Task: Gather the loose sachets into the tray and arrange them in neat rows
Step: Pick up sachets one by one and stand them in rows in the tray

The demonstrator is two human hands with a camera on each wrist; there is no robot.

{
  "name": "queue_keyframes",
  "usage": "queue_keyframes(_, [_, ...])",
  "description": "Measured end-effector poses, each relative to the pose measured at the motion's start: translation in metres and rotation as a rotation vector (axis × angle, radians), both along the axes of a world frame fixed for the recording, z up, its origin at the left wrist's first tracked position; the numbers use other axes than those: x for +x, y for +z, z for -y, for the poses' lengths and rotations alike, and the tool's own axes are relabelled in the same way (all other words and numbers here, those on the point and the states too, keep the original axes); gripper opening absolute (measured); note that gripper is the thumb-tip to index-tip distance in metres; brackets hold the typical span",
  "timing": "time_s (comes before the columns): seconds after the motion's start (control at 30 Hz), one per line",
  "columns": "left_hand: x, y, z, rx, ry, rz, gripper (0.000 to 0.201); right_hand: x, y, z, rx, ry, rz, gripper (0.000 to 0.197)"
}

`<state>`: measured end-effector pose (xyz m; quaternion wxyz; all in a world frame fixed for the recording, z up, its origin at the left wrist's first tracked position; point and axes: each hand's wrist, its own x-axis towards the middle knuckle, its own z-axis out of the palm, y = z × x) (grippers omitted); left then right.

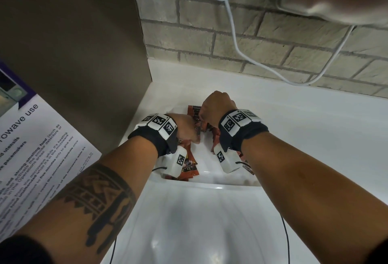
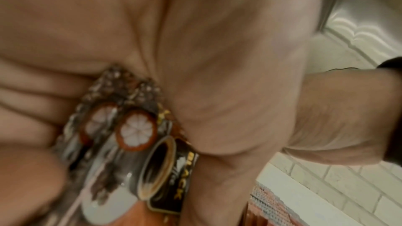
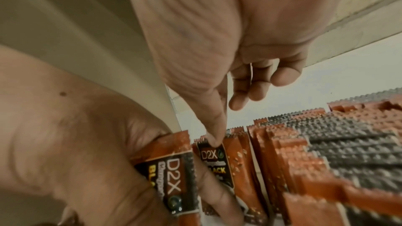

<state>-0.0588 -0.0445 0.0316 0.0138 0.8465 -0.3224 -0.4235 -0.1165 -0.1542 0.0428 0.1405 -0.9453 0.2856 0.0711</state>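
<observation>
From the head view, both your hands work inside the white tray [image 1: 210, 179] on the counter [image 1: 294, 137]. At your left wrist, your left hand [image 2: 195, 57] has its fingers [image 2: 32, 106] clamped round several sachets [image 2: 130, 135]. At your right wrist, your right hand [image 3: 217, 40] presses a straight forefinger on a standing sachet [image 3: 214, 159], its other fingers [image 3: 256, 83] loosely curled, empty.

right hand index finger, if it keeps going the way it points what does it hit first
The right hand has its index fingertip apparently already on a D2X sachet in the standing row; depth is unclear.
</observation>
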Motion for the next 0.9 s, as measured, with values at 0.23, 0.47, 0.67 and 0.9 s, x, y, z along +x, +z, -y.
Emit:
queue_keyframes(0.23, [0.000,-0.006,-0.001,-0.052,0.005,-0.056,0.037,0.002,0.003,0.001,0.039,0.023,-0.051,0.019])
queue_keyframes(0.47, [0.001,-0.008,-0.002,-0.079,0.061,-0.084,0.037,-0.002,0.006,0.006,0.060,0.053,-0.027,0.019])
queue_keyframes(0.67, [-0.001,0.000,-0.006,-0.084,0.087,-0.091,0.030,-0.009,0.016,0.011,0.053,0.081,0.033,0.018])
queue_keyframes(0.9, [0.006,0.022,-0.022,-0.337,0.297,-0.353,0.019,-0.032,0.028,0.014,0.322,0.089,0.200,0.009])
